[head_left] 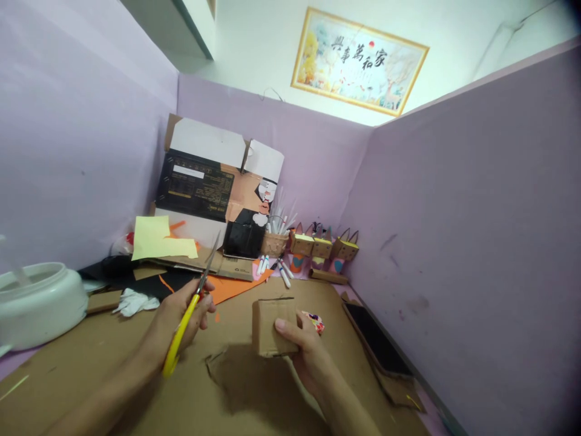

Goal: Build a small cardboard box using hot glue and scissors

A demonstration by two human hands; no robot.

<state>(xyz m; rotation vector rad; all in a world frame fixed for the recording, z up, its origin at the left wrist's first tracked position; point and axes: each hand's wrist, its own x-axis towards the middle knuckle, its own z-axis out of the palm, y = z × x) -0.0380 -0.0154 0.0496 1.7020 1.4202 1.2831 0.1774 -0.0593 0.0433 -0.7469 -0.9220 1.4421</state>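
Note:
My left hand (181,318) is closed around yellow-handled scissors (193,306), whose blades point up and away toward the back of the desk. My right hand (306,351) grips a small brown cardboard box (270,324), thumb on its front face, holding it just above a large brown cardboard sheet (136,375). The scissors and the box are apart, roughly a hand's width between them. A small colourful item (316,321) peeks out behind my right fingers.
A white round container (39,303) sits at the left. Orange paper (231,286), yellow paper (158,239), a flattened printed carton (204,181), markers (284,272), a pen basket (275,242) and small cardboard figures (322,245) line the back. A dark phone (376,339) lies at the right. Purple partitions enclose the desk.

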